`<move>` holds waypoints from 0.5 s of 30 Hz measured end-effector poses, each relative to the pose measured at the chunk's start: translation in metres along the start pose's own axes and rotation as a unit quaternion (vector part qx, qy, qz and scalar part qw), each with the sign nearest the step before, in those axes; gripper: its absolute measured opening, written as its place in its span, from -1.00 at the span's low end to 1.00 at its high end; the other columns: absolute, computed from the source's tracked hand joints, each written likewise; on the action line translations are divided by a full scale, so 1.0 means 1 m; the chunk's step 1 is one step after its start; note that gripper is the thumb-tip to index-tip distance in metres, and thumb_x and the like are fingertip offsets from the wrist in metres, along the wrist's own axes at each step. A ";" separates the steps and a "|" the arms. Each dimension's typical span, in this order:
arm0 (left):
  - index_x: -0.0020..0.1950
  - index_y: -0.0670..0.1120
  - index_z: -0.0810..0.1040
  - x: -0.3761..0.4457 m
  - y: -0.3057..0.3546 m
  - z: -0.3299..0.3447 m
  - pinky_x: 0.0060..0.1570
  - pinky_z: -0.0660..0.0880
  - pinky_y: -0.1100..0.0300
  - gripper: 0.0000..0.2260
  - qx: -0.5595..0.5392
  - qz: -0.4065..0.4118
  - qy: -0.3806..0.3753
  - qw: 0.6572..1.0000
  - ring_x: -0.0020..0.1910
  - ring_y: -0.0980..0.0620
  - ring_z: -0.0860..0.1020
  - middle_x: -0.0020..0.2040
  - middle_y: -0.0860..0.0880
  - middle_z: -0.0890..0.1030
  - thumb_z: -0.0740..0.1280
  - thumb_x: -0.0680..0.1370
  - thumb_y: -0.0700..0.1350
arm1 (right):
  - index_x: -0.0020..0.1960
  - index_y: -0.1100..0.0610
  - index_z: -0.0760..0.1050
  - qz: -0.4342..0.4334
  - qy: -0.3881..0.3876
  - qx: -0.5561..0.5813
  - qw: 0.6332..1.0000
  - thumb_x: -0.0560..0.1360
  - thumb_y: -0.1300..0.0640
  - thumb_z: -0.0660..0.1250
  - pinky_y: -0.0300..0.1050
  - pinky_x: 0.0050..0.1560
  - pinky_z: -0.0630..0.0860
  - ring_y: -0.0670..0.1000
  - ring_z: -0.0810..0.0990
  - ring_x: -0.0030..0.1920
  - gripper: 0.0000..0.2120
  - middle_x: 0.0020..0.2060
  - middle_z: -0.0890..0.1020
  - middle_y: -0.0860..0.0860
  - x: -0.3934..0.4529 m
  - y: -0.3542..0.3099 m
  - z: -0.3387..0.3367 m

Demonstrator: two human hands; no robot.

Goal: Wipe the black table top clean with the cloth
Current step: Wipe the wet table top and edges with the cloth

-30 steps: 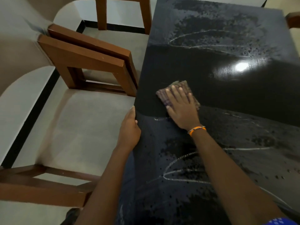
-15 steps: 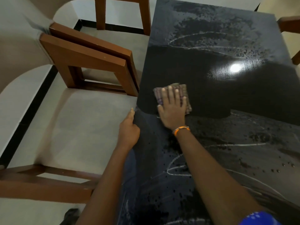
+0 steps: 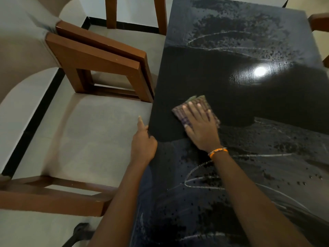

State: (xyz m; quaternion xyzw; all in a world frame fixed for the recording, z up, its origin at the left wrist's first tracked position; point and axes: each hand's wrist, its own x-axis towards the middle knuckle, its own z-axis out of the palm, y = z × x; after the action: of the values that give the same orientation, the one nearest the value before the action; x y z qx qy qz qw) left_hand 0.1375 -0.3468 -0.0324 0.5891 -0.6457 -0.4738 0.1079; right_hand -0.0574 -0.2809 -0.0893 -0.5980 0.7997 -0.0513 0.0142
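Nearest the person, the black counter [image 3: 187,220] is filmed with grey speckles and pale swirl marks, so this end looks unwiped. Just beyond that, the left hand [image 3: 143,145] curls over the counter's left edge, probably as a brace, while the right hand [image 3: 200,123] lies flat with fingers spread, pressing the folded checked cloth [image 3: 195,102] onto the counter near that same edge. Past the cloth runs a clean dark band, then more film towards the counter's far end, with wooden chairs [image 3: 99,63] standing off its left side.
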 end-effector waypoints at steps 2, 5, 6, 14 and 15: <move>0.54 -0.07 -0.09 -0.001 -0.001 0.004 0.30 0.33 0.05 -0.34 0.009 0.002 0.001 1.000 0.33 -0.13 0.42 0.39 -0.11 0.42 0.14 0.51 -0.31 | 0.50 0.01 0.14 0.044 0.003 -0.011 0.999 0.48 -0.09 0.02 0.08 0.41 0.06 0.09 0.18 0.48 -0.41 0.49 0.22 0.02 -0.007 0.037 -0.004; 0.54 -0.07 -0.06 -0.005 0.004 0.011 0.36 0.27 0.06 -0.34 0.024 0.010 0.005 1.000 0.40 -0.13 0.32 0.47 -0.12 0.29 0.16 0.50 -0.29 | 0.50 0.03 0.14 0.129 0.004 -0.017 0.992 0.48 -0.10 -0.02 0.16 0.40 0.11 0.12 0.20 0.47 -0.40 0.48 0.23 0.05 -0.022 0.084 -0.011; 0.54 -0.08 -0.05 -0.006 0.006 0.014 0.37 0.24 0.07 -0.34 0.029 0.014 0.007 0.999 0.42 -0.12 0.29 0.49 -0.12 0.24 0.17 0.50 -0.28 | 0.49 0.04 0.15 0.160 0.006 -0.013 0.987 0.47 -0.11 -0.04 0.19 0.40 0.12 0.13 0.20 0.47 -0.39 0.48 0.23 0.06 -0.025 0.093 -0.012; 0.51 -0.12 0.06 -0.008 0.012 0.034 0.43 0.21 -0.04 -0.38 0.065 0.021 0.028 0.997 0.46 -0.13 0.20 0.50 -0.15 0.19 0.20 0.48 -0.27 | 0.47 0.07 0.21 0.319 0.048 0.050 0.945 0.42 -0.06 0.03 0.35 0.37 0.07 0.22 0.22 0.45 -0.37 0.46 0.27 0.12 -0.001 0.028 -0.001; 0.51 -0.13 0.07 -0.009 0.015 0.037 0.46 0.16 -0.03 -0.39 0.077 0.023 0.031 0.996 0.48 -0.13 0.17 0.50 -0.15 0.19 0.20 0.49 -0.28 | 0.48 0.06 0.20 0.273 0.041 0.047 0.960 0.42 -0.07 0.03 0.33 0.37 0.07 0.21 0.22 0.46 -0.37 0.46 0.26 0.12 0.000 0.017 0.001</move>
State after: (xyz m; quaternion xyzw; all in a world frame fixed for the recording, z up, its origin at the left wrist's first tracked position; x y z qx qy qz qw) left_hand 0.1041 -0.3227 -0.0369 0.5945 -0.6901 -0.4021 0.0932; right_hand -0.0734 -0.2760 -0.0915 -0.3531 0.9292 -0.1071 0.0231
